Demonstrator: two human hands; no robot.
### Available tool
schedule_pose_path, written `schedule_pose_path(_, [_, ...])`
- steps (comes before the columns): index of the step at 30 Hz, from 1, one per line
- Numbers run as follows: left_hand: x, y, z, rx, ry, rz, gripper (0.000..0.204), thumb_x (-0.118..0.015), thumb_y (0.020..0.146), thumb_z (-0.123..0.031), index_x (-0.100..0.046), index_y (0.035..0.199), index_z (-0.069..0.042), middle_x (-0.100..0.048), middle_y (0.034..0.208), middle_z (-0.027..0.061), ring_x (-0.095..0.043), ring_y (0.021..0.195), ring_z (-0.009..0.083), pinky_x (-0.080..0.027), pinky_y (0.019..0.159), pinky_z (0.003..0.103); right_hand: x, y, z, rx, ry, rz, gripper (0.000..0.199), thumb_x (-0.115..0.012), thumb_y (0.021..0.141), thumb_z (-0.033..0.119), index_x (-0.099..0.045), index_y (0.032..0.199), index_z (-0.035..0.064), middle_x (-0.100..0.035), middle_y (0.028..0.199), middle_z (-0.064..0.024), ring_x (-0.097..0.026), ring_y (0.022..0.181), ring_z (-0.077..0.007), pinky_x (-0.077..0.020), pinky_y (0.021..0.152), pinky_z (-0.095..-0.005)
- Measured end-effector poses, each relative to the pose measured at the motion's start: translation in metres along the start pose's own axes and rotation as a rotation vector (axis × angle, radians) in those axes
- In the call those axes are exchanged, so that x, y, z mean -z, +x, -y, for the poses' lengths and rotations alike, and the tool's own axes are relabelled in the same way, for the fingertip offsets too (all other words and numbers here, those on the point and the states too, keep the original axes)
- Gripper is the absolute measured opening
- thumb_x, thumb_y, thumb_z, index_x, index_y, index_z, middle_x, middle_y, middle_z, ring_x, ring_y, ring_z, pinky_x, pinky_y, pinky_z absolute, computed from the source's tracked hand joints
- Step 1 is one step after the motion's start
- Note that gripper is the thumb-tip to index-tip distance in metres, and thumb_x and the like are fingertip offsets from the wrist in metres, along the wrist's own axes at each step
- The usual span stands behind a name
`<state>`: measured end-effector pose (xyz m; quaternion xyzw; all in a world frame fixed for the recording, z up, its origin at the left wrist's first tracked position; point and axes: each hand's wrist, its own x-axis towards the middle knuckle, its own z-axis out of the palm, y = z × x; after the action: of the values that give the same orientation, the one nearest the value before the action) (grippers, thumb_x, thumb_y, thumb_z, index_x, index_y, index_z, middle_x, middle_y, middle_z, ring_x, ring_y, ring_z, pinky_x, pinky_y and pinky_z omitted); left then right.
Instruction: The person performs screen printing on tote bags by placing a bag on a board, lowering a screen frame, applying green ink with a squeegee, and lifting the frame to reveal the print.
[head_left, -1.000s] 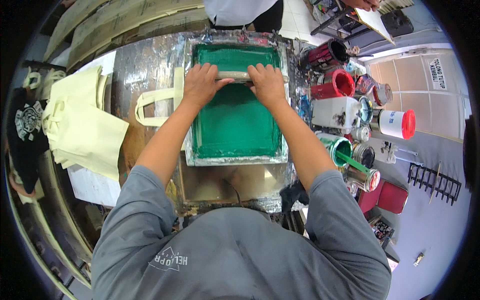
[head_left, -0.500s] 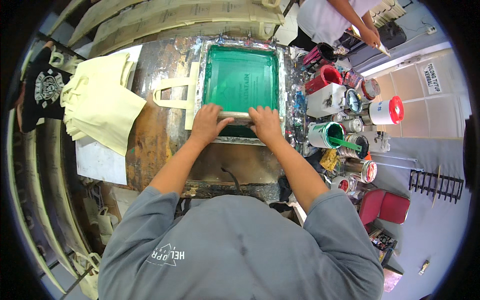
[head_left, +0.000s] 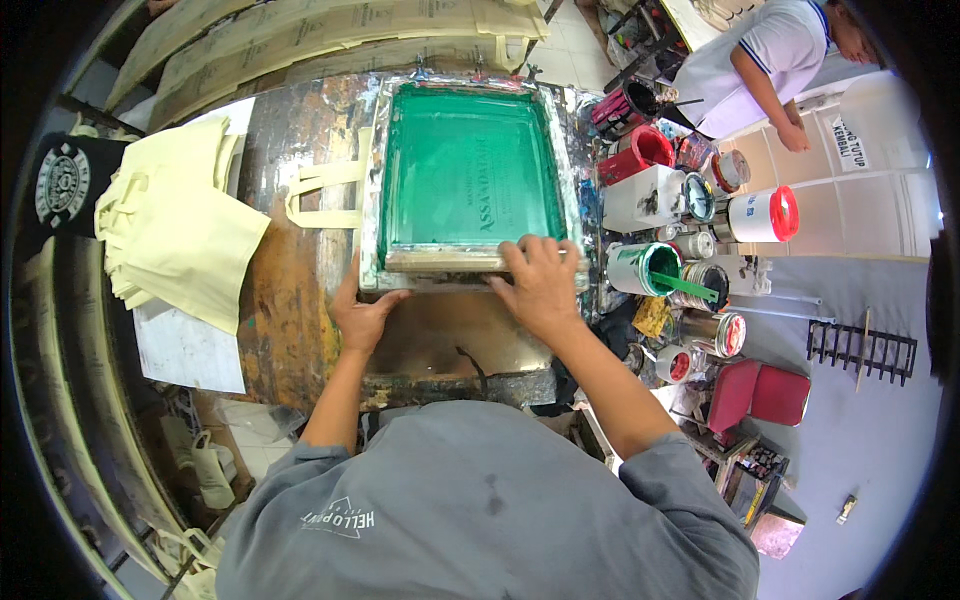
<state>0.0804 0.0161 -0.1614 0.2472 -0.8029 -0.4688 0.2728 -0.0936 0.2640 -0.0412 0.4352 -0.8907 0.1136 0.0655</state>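
A screen printing frame with green ink across its mesh lies in front of me, a little raised or tilted at its near side. A wooden squeegee rests along its near end. My right hand has its fingers over the squeegee's right part, thumb toward me. My left hand grips the frame's near left corner, with the fingers along its side and the thumb at the front edge. From under the frame's left side sticks out a cream tote bag; the frame hides most of it.
Stacked cream tote bags lie on the worn table at left. Ink pots, one a green-ink bucket with a stirrer, crowd the right side. Racks of bags stand beyond. A person in white is at far right.
My left hand has left the squeegee for the frame's near left corner. The squeegee has come nearer to me, at the near end. The co-worker has moved right.
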Motion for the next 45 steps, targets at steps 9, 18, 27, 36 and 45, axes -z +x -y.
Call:
schedule_pose_path(9, [-0.018,0.103,-0.048,0.055,-0.045,-0.196,0.099,-0.086,0.091,-0.047,-0.037,0.160,0.005,-0.060,0.135,0.0236,-0.062,0.121,0.0319,-0.050,0.104,0.043,0.115,0.156,-0.030,0.105,-0.123,-0.498,0.051,-0.073,0.091,0.060,-0.071,0.087,0.0090,-0.064,0.074,-0.0068,-0.063,0.074,-0.0273,-0.0364,0.077,-0.0447])
schedule_pose_path(18, [-0.062,0.050,0.053,0.268,0.616,-0.079,0.068,-0.089,0.082,-0.031,-0.056,0.128,0.006,-0.059,0.122,0.0277,-0.054,0.119,0.0434,-0.043,0.106,0.052,0.133,0.183,-0.041,0.057,-0.105,-0.496,0.058,-0.067,0.095,0.062,-0.069,0.080,0.0065,-0.069,0.075,-0.0119,-0.066,0.074,-0.0337,-0.0393,0.078,-0.0466])
schedule_pose_path(27, [0.006,0.175,0.054,0.232,0.121,0.046,0.044,-0.076,0.078,-0.006,-0.065,0.121,-0.008,-0.069,0.104,0.0219,-0.069,0.099,0.0387,-0.055,0.090,0.048,0.136,0.186,-0.042,0.030,-0.104,-0.426,0.055,-0.064,0.099,0.060,-0.069,0.089,0.0063,-0.073,0.085,-0.0133,-0.070,0.088,-0.0333,-0.0419,0.086,-0.0506])
schedule_pose_path(36, [0.303,0.166,-0.005,0.267,-0.084,-0.362,0.033,-0.072,0.099,-0.007,-0.070,0.132,-0.008,-0.076,0.114,0.0062,-0.070,0.094,0.0125,-0.057,0.077,0.028,0.137,0.181,-0.027,0.030,-0.074,-0.413,0.048,-0.068,0.098,0.054,-0.070,0.094,0.0056,-0.071,0.088,-0.0136,-0.067,0.089,-0.0339,-0.0422,0.086,-0.0477])
schedule_pose_path(45, [0.503,0.116,0.118,0.344,0.055,-0.916,0.048,-0.066,0.105,-0.012,-0.054,0.149,0.003,-0.067,0.131,0.0196,-0.071,0.108,0.0281,-0.059,0.091,0.039,0.133,0.190,-0.042,0.033,-0.122,-0.433,0.045,-0.070,0.099,0.048,-0.073,0.106,0.0042,-0.072,0.092,-0.0146,-0.067,0.091,-0.0339,-0.0432,0.089,-0.0429])
